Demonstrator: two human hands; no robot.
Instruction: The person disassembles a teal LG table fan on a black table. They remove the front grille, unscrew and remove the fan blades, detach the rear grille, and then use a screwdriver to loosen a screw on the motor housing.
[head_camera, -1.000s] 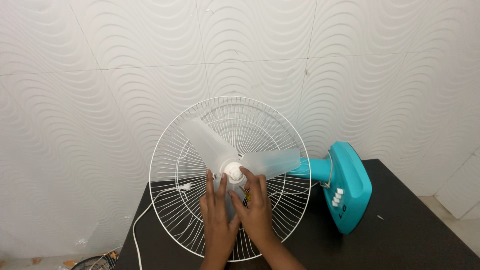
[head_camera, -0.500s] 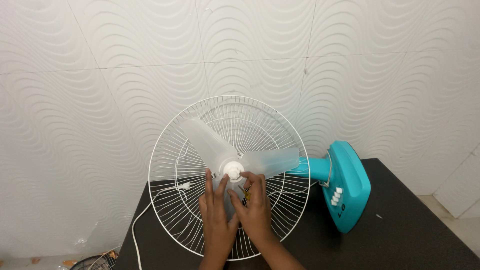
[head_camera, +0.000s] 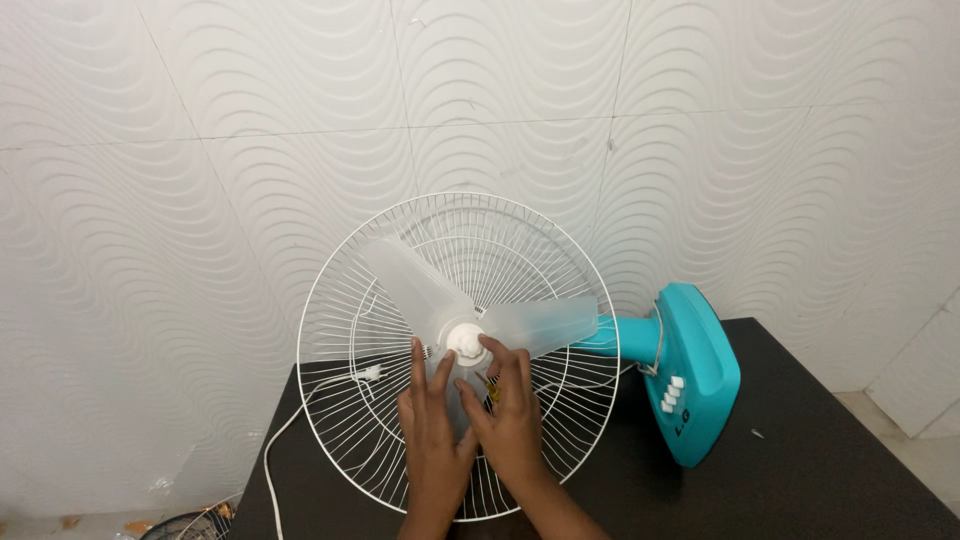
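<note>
A teal table fan (head_camera: 690, 375) lies on its back on a dark table (head_camera: 820, 470), its clear blade (head_camera: 440, 295) inside the white rear guard (head_camera: 340, 300). The left hand (head_camera: 432, 430) presses flat and open on the lower blade; the right hand (head_camera: 510, 405) pinches the white hub cap (head_camera: 466, 342) with its fingertips. Steadying the blade firmly while turning the cap squarely looks wisest.

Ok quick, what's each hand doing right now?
Left hand: open, flat on the lower fan blade.
Right hand: fingers curled at the white hub; grip unclear.
</note>
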